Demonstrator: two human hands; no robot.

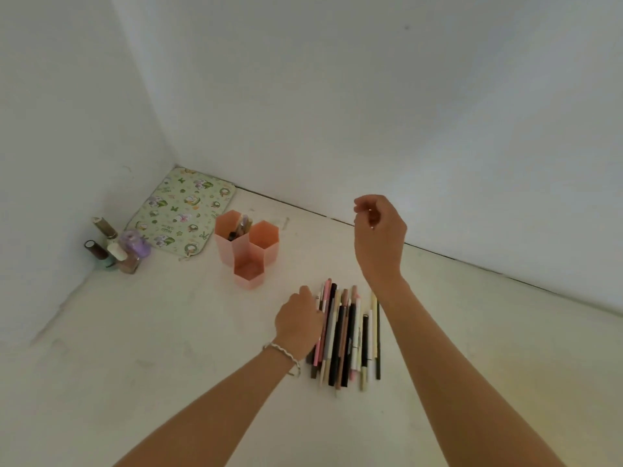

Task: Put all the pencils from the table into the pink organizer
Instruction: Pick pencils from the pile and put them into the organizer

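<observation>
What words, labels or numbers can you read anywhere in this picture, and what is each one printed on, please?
Patterned mat: small dark lettering repeated among the cartoon figures, seen upside down; too small and blurred to read with confidence.
Nail polish bottles: no legible label.
Pencils: any printing on the barrels is too small to read.
Pink organizer: no text visible.

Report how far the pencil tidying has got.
Done: a few pencils already stand in the back-left cell of the pink organizer; its other two cells look empty. In hand: the left hand rests on the edge of the pencil pile, while the right hand is raised and seems empty. Left: most of the pile, lying on the table.
</observation>
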